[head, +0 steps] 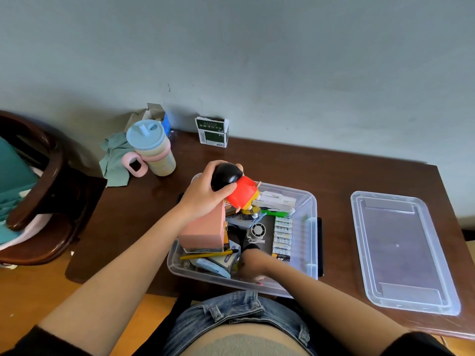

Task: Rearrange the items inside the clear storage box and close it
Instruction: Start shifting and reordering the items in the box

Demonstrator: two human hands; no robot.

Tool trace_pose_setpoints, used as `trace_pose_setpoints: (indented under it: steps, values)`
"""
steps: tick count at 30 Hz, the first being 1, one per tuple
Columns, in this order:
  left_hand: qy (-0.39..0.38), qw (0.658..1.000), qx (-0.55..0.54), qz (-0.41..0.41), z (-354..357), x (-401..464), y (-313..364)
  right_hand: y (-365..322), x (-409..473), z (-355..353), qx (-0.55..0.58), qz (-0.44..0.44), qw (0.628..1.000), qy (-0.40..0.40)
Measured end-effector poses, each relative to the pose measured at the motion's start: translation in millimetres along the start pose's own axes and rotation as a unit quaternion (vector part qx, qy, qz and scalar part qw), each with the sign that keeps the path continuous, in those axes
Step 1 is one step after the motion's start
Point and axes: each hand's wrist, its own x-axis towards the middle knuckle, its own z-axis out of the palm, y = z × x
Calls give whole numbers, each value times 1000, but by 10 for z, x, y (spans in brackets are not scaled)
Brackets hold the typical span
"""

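The clear storage box point(309, 227) stands open on the dark wooden table, crowded with items. My left hand point(203, 194) grips the black head of a toy figure point(241, 192) in red, holding it tilted above the box's far left corner. Below it a pink box point(205, 232) stands upright inside. My right hand point(253, 264) reaches down into the box's near side among small items; whether it holds anything is hidden. A row of batteries point(282, 237), a small white fan point(257, 230) and a yellow pen point(205, 255) lie inside. The clear lid point(401, 250) lies flat to the right.
A tumbler point(151, 147) with a blue lid and pink handle stands at the back left, beside a green cloth point(114, 160). A dark green carton point(212, 132) stands against the wall. A wooden chair point(38, 186) is at the table's left.
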Motion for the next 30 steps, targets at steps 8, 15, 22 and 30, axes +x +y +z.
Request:
trace_pose_setpoints:
  steps: [8, 15, 22, 30]
  values:
    - [-6, 1000, -5, 5, -8, -1, 2, 527, -352, -150, -142, 114, 979, 94]
    - [-8, 1000, -9, 3, -6, 4, -15, 562, -138, 0, -207, 147, 964, 78]
    - [1, 1000, 1, 4, -1, 6, -32, 570, -68, 44, -179, 147, 967, 105]
    - [0, 1000, -6, 0, 6, 13, -39, 379, -82, 75, -49, 42, 988, 139]
